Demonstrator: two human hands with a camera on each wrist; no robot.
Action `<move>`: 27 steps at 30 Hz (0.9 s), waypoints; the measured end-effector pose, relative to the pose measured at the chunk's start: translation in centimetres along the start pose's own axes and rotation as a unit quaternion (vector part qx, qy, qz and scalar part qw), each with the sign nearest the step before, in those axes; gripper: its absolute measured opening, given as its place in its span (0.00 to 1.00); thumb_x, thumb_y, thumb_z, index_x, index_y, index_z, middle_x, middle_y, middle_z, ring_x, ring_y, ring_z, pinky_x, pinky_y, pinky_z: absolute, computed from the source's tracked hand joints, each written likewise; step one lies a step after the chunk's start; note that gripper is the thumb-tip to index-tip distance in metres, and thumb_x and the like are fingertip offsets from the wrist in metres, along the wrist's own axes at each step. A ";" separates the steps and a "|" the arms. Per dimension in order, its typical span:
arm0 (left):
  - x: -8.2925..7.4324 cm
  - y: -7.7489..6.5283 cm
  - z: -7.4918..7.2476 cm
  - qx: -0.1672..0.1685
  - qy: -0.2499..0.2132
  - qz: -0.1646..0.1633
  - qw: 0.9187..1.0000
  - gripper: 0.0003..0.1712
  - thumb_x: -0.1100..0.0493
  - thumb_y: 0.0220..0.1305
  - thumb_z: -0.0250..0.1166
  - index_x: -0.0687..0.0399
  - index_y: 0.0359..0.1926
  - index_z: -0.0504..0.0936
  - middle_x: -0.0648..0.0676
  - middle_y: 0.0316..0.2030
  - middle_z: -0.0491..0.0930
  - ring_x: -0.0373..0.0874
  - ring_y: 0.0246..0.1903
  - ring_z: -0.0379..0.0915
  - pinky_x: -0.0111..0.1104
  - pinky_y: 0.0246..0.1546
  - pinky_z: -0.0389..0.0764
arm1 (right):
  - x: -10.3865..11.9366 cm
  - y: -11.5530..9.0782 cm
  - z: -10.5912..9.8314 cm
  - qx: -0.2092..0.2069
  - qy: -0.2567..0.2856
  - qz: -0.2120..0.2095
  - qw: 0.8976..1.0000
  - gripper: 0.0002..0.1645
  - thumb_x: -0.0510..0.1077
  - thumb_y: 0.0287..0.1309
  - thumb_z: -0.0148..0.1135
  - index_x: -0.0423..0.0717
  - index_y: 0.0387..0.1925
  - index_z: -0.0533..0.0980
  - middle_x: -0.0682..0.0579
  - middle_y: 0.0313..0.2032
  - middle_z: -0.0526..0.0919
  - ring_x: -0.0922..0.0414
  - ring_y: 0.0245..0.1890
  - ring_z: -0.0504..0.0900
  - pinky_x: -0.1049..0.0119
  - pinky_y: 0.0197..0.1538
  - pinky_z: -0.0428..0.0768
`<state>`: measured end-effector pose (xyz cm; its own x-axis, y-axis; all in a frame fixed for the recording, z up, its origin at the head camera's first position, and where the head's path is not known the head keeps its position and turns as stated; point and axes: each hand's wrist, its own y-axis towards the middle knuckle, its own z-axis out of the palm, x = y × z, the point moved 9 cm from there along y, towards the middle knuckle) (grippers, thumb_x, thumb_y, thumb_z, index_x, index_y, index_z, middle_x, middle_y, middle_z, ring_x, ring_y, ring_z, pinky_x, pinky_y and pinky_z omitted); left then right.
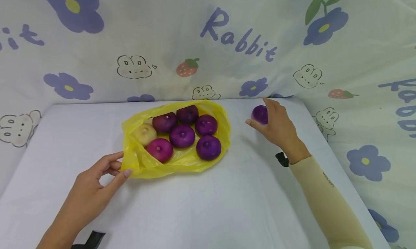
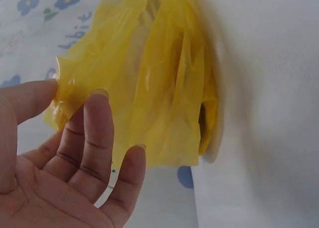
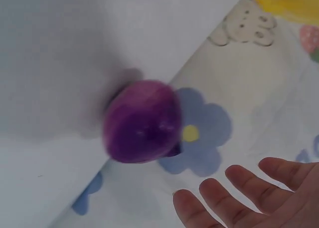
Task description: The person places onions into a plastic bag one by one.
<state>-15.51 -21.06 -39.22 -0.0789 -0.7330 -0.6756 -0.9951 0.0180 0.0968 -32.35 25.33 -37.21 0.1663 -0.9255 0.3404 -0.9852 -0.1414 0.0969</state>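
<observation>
A yellow plastic bag [image 1: 182, 169] lies with its mouth spread wide, holding several glossy, round, onion-like vegetables. Most are purple [image 1: 182, 136], one is magenta [image 1: 159, 150] and one is cream [image 1: 145, 134]. My left hand [image 1: 92, 187] pinches the bag's near left edge between thumb and index finger, the other fingers loosely bent. At the right, a single purple onion [image 3: 142, 122] rests on the white surface near its far edge. My right hand [image 1: 278, 127] is beside it, fingers spread and extended, partly hiding it in the head view; the right wrist view shows a gap between them.
A white-covered table [image 1: 208, 209] lies under everything. Behind and to the right hangs a printed cloth [image 1: 162, 36] with flowers, rabbits and strawberries. Black straps [image 1: 281, 159] show at both wrists, and a beige sleeve [image 1: 328, 202] covers the right forearm.
</observation>
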 end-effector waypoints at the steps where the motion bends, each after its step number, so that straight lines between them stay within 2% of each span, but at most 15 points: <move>1: 0.0 0.0 0.0 0.000 0.000 0.000 1.000 0.28 0.52 0.70 0.72 0.52 0.68 0.77 0.45 0.42 0.83 0.27 0.43 0.70 0.19 0.39 0.68 | -0.7 0.3 0.2 0.004 0.000 0.009 1.000 0.65 0.75 0.60 0.66 0.40 0.81 0.53 0.35 0.76 0.60 0.33 0.74 0.59 0.33 0.69 0.65; 5: 0.2 0.0 0.2 0.004 0.001 -0.001 1.000 0.28 0.51 0.70 0.72 0.52 0.68 0.77 0.45 0.42 0.83 0.29 0.43 0.71 0.19 0.39 0.68 | -3.2 1.5 0.9 0.022 0.003 0.039 0.999 0.66 0.76 0.61 0.64 0.40 0.82 0.51 0.34 0.77 0.58 0.32 0.74 0.58 0.30 0.67 0.64; 11: 0.0 0.2 0.5 0.023 0.005 0.010 1.000 0.28 0.51 0.71 0.72 0.50 0.68 0.77 0.45 0.43 0.83 0.30 0.42 0.72 0.22 0.40 0.69 | -5.9 2.2 1.9 0.054 0.004 0.064 0.996 0.62 0.69 0.63 0.68 0.34 0.79 0.53 0.29 0.75 0.58 0.29 0.72 0.59 0.29 0.67 0.64; 18: 0.0 0.2 0.5 0.037 0.017 0.009 0.999 0.30 0.49 0.70 0.72 0.51 0.68 0.77 0.44 0.43 0.82 0.32 0.42 0.72 0.22 0.38 0.72 | -6.8 3.0 3.0 0.076 0.036 0.071 0.994 0.63 0.68 0.64 0.68 0.31 0.79 0.51 0.26 0.74 0.58 0.30 0.73 0.60 0.33 0.71 0.60; 27: 0.1 0.2 0.6 0.039 0.019 0.001 0.999 0.30 0.49 0.70 0.72 0.51 0.68 0.77 0.44 0.43 0.82 0.33 0.42 0.71 0.23 0.38 0.72 | -7.4 3.3 4.7 0.082 0.052 0.079 0.992 0.57 0.62 0.66 0.68 0.27 0.76 0.55 0.26 0.69 0.63 0.32 0.68 0.66 0.35 0.70 0.64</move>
<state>-15.80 -20.73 -39.65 -0.0811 -0.7585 -0.6466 -0.9966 0.0723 0.0402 -37.02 30.04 -43.82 0.0034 -0.9003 0.4353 -0.9915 -0.0596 -0.1155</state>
